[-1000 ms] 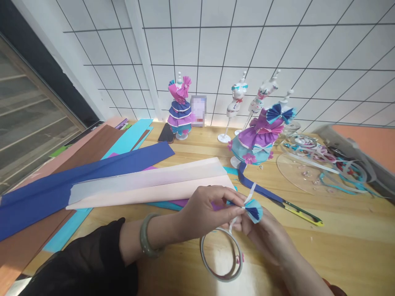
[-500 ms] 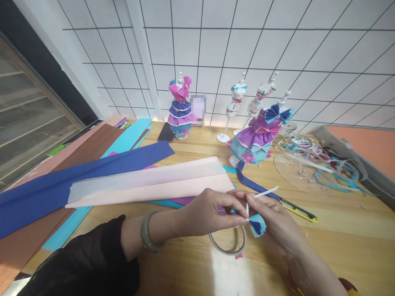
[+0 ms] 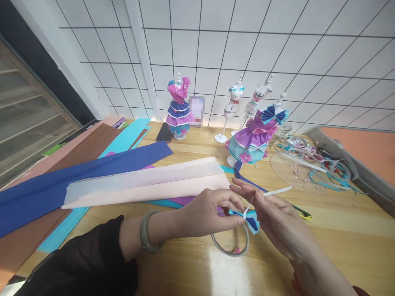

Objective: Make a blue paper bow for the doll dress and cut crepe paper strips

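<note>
A small pleated paper bow, light blue with dark blue inside, is pinched in my left hand between thumb and fingers. Round the bow's middle runs a narrow white strip, whose free end extends to the right. My right hand grips this strip between thumb and index finger, with the other fingers stretched out. Below the bow, a roll of tape lies on the wooden table. Part of the bow is hidden behind my left fingers.
Sheets of crepe paper in dark blue, pale pink and brown cover the left side. Small dress forms stand at the back, one in a purple dress. A yellow-tipped cutter is partly behind my right hand. Ribbons lie at right.
My right hand has shifted slightly right, drawing the white strip farther out from the bow. The bow has turned, so that more of both its wings shows.
</note>
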A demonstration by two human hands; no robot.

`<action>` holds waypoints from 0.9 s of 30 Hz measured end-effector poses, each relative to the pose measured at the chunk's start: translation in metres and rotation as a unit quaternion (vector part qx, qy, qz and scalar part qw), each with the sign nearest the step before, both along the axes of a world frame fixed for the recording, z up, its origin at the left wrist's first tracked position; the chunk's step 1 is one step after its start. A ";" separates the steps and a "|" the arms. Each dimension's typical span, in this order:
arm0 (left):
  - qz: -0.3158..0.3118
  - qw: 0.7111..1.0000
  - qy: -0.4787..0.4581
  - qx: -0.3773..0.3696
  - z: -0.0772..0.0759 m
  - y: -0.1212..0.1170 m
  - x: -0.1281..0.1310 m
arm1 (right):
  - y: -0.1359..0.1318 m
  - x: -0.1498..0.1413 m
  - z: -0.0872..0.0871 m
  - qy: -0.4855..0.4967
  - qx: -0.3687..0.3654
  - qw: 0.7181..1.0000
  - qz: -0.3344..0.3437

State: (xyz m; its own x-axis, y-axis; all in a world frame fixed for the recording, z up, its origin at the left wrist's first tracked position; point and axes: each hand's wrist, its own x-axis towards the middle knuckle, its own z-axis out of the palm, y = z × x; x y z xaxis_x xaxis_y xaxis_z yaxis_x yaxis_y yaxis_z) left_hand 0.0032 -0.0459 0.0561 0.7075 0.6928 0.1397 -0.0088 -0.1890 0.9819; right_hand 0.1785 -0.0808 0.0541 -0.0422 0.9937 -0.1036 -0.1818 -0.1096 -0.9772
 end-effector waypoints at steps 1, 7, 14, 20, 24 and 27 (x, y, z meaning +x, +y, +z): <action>0.000 1.000 -0.003 0.005 0.000 0.000 0.000 | 0.000 -0.001 0.001 -0.005 -0.010 1.000 -0.010; 0.007 0.991 0.020 0.132 0.003 0.002 -0.001 | 0.003 -0.007 0.007 -0.019 -0.073 0.997 -0.018; -0.016 0.979 0.023 0.200 0.000 0.004 -0.001 | 0.005 -0.009 0.007 -0.038 -0.095 0.994 0.031; -0.017 0.959 0.035 0.282 -0.002 0.006 -0.003 | 0.007 -0.009 0.006 -0.032 -0.094 0.990 0.098; 0.011 0.942 0.041 0.333 -0.004 0.007 -0.003 | 0.007 -0.011 0.007 -0.024 -0.084 0.990 0.107; 0.008 0.939 0.032 0.342 -0.004 0.007 -0.002 | 0.006 -0.011 0.005 -0.014 -0.081 0.991 0.105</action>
